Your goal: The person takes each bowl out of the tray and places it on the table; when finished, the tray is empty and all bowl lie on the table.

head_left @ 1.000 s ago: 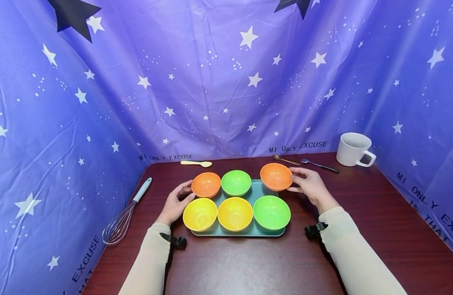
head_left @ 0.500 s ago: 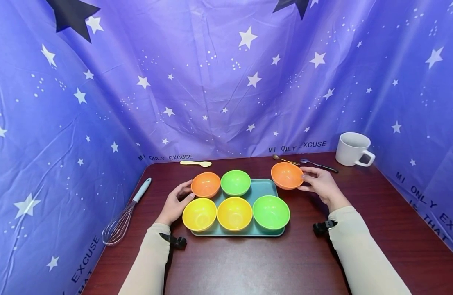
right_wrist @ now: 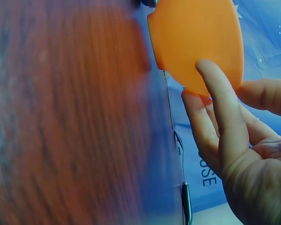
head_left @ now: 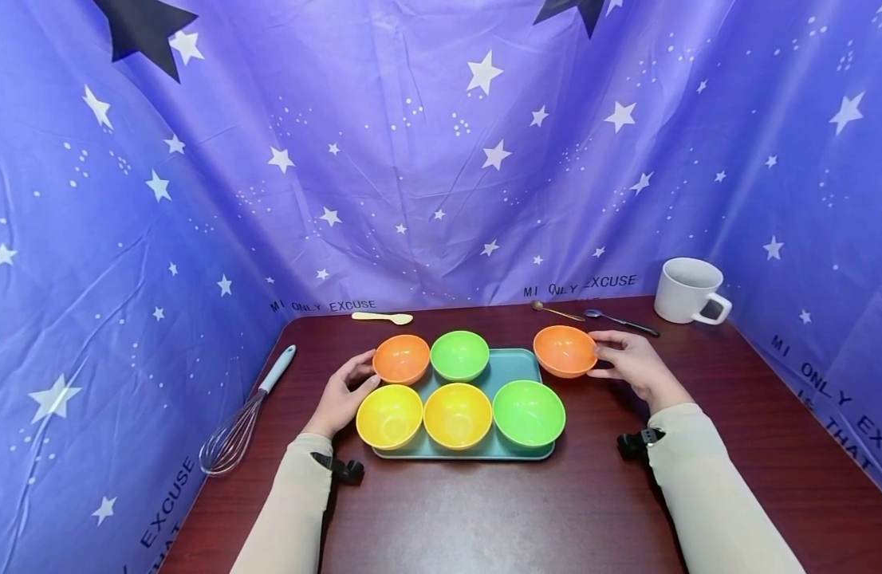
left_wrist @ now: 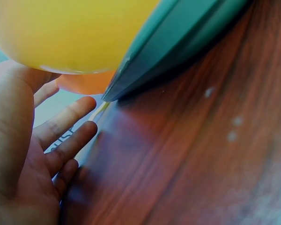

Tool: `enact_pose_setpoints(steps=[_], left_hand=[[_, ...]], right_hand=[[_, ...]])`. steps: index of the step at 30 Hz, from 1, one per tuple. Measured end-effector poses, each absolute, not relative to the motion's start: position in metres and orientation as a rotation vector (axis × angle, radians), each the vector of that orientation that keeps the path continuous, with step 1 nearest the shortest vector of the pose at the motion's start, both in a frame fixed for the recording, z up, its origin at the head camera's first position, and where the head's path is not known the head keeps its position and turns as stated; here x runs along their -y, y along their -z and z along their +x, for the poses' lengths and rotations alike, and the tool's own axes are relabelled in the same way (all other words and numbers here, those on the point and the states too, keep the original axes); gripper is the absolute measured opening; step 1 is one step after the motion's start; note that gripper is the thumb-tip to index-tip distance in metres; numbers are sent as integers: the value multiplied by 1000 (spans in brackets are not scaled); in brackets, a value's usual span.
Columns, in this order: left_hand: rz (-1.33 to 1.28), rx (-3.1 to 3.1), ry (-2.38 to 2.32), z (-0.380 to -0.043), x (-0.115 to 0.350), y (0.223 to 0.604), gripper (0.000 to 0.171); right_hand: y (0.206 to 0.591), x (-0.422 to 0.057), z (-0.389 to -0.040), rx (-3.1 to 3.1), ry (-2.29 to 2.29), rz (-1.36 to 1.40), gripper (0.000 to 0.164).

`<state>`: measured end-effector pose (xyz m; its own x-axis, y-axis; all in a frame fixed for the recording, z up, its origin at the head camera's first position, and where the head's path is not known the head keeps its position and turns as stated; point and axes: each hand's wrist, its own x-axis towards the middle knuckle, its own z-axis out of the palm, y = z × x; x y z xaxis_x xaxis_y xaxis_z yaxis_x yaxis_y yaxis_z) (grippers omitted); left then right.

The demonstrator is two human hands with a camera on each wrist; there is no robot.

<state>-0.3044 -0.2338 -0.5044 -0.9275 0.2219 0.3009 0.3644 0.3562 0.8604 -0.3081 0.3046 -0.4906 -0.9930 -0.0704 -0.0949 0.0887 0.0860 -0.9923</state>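
A whisk [head_left: 257,399] lies at the left of the tabletop [head_left: 484,518], its pale-blue handle pointing toward the starry purple curtain [head_left: 383,80] and its wires toward the near side. Next comes a person's left hand [head_left: 335,402], thumb and forefinger at the side of the left orange bowl [head_left: 401,359]; whether they pinch it cannot be told, as the left yellow bowl [head_left: 389,418] hides the spot in the left wrist view. That hand's other fingers reach out, spread apart, beside the teal tray [head_left: 510,365]. The left orange bowl sits upright at the tray's rear left; the left yellow bowl, in front of it, juts past the tray's left edge. A cream spoon [head_left: 382,318] lies behind them near the curtain. Mid-tray, the rear green bowl [head_left: 458,356] stands behind the right yellow bowl [head_left: 458,416], while the front green bowl [head_left: 529,413] occupies the front right corner. A gold spoon [head_left: 558,312] lies farther back. Beside the tray's right edge is the right orange bowl [head_left: 565,351], upright and held from its right by the fingers of the right hand [head_left: 636,363]; whether its base meets the tabletop is unclear. A black-handled spoon [head_left: 625,324] lies just behind that hand. At far right stands a white mug [head_left: 687,293], handle turned rightward.
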Motion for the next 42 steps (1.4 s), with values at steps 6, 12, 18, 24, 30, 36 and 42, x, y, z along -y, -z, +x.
enact_pose_setpoints(steps=[6, 12, 18, 24, 30, 36, 42], left_hand=[[-558, 2450, 1601, -305, 232, 506, 52], [-551, 2432, 1603, -313, 235, 517, 52], [-567, 2443, 1627, -318, 238, 523, 53], [-551, 2442, 1619, -331, 245, 541, 55], [-540, 2462, 1587, -331, 246, 542, 54], [-533, 2484, 1597, -330, 247, 540, 53], [-532, 2488, 1587, -330, 247, 541, 54]], right_hand=[[493, -308, -308, -2240, 2029, -1, 50], [493, -308, -309, -2247, 2007, -5, 49], [491, -308, -309, -2260, 1979, 31, 50], [491, -309, -309, -2281, 1955, 40, 52], [492, -311, -311, -2325, 1934, 10, 53], [492, -310, -311, -2321, 1931, 15, 51], [492, -310, -311, -2318, 1930, 17, 51]])
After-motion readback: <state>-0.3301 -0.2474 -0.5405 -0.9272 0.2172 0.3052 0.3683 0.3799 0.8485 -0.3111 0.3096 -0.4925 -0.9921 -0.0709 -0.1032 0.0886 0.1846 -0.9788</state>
